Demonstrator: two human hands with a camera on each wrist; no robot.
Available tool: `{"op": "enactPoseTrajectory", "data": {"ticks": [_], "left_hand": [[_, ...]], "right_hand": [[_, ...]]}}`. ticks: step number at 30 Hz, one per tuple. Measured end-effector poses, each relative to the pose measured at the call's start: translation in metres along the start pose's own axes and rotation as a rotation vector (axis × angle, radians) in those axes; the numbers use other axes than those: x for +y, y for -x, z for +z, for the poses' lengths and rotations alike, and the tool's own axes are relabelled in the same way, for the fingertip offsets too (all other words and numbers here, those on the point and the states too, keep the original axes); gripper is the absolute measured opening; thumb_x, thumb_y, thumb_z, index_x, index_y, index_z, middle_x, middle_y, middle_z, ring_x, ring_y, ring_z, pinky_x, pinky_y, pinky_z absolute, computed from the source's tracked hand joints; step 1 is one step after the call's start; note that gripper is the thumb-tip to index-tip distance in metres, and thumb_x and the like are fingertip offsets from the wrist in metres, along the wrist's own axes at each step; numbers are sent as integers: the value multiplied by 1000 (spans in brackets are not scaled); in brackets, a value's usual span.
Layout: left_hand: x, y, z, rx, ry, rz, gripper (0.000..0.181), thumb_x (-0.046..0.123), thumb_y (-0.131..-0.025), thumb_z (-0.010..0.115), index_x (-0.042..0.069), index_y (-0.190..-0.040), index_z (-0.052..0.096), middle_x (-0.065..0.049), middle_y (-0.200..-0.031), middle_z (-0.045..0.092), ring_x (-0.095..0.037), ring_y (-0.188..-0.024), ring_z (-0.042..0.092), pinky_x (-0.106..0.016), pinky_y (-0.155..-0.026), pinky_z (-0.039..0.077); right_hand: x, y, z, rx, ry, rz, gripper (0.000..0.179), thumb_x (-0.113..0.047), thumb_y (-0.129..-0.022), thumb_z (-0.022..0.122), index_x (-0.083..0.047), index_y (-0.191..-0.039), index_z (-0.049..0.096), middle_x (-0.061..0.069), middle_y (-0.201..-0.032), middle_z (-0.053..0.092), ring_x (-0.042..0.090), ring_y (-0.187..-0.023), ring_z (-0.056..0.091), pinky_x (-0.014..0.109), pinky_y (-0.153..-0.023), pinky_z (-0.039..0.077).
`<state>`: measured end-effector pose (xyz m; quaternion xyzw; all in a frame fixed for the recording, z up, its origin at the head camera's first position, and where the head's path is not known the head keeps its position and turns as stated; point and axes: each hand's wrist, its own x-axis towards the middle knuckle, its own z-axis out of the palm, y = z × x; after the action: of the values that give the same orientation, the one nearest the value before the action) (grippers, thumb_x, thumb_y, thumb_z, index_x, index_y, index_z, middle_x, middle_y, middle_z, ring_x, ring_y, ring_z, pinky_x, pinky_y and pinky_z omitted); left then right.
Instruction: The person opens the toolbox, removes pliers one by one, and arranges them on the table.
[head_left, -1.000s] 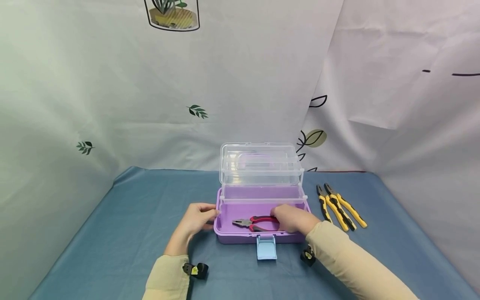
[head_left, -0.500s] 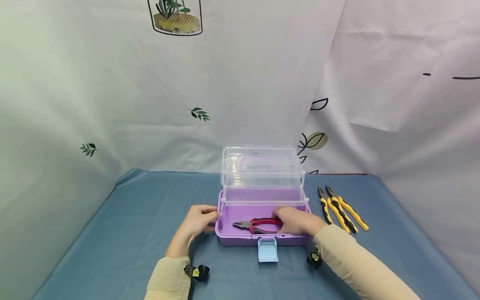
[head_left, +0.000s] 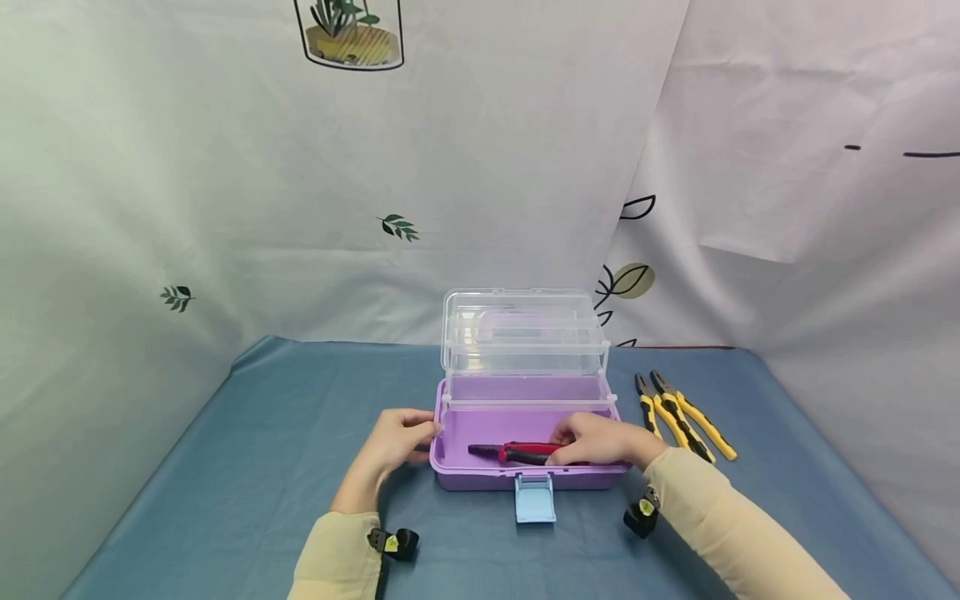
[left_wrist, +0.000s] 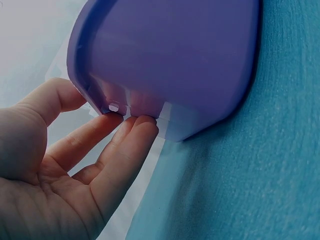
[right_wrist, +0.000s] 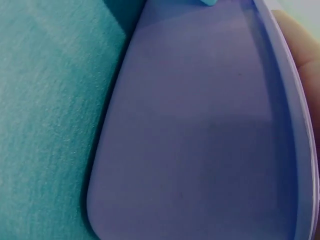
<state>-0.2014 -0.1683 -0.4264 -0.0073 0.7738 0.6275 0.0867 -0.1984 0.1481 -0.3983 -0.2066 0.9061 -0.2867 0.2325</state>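
Observation:
A purple toolbox (head_left: 476, 481) stands on the blue cloth with its clear lid (head_left: 517, 321) raised at the back. In it are red-and-black pliers (head_left: 517, 452), turned on edge with the tip to the left. My right hand (head_left: 600, 439) grips their handles over the front right of the box and hides the handle ends. My left hand (head_left: 393, 437) holds the box's left end. In the left wrist view, the left thumb (left_wrist: 57, 97) is at the rim and the fingertips touch the end wall. Only a sliver of the right hand (right_wrist: 302, 60) shows behind the wall in the right wrist view.
Two pairs of yellow-and-black pliers, a left pair (head_left: 647, 408) and a right pair (head_left: 682, 412), lie right of the box. A light-blue latch (head_left: 535, 502) hangs open at the front. Clear trays (head_left: 528, 406) span the back of the box. White fabric (head_left: 300, 167) hangs behind the table.
The red-and-black pliers have gone from lying flat with handles spread to standing on edge in my right hand. That hand has shifted slightly right. The left hand stays on the box.

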Motion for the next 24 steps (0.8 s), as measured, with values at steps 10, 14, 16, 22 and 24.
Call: {"op": "enactPoseTrajectory", "data": {"ticks": [10, 14, 16, 22, 24], "left_hand": [[0, -1, -1, -2, -12, -4, 31, 10, -81, 65, -5, -109, 68, -16, -97, 70, -18, -78, 67, -37, -64, 60], [0, -2, -1, 1, -15, -1, 31, 10, -81, 65, -5, -108, 68, -16, -97, 70, -18, -78, 67, -39, -65, 60], [0, -2, -1, 1, -14, 0, 31, 10, -81, 65, -5, -108, 68, -16, -96, 70, -18, -78, 67, -39, -65, 60], [1, 0, 0, 3, -4, -6, 30, 9, -81, 66, -5, -108, 68, -17, -97, 70, -19, -78, 67, -38, -63, 60], [1, 0, 1, 5, -3, -7, 30, 9, -81, 66, -5, -108, 68, -17, -97, 70, -19, -77, 67, -38, -62, 60]], "right_hand": [[-1, 5, -7, -75, -110, -23, 37, -40, -83, 64, -13, -107, 71, -1, -97, 70, 14, -85, 58, 33, -77, 52], [-1, 6, -9, -107, -119, -18, 44, -42, -84, 65, -11, -114, 69, 1, -111, 69, 13, -97, 59, 39, -89, 52], [-1, 7, -10, -121, -124, -16, 45, -42, -83, 65, -11, -116, 68, 1, -113, 68, 13, -98, 58, 40, -91, 52], [0, 6, -9, -140, -140, -15, 43, -40, -83, 66, -11, -115, 68, 1, -109, 69, 14, -95, 58, 37, -88, 52], [1, 6, -9, -140, -147, -18, 44, -39, -83, 66, -10, -115, 68, 2, -111, 68, 14, -96, 57, 37, -89, 52]]}}
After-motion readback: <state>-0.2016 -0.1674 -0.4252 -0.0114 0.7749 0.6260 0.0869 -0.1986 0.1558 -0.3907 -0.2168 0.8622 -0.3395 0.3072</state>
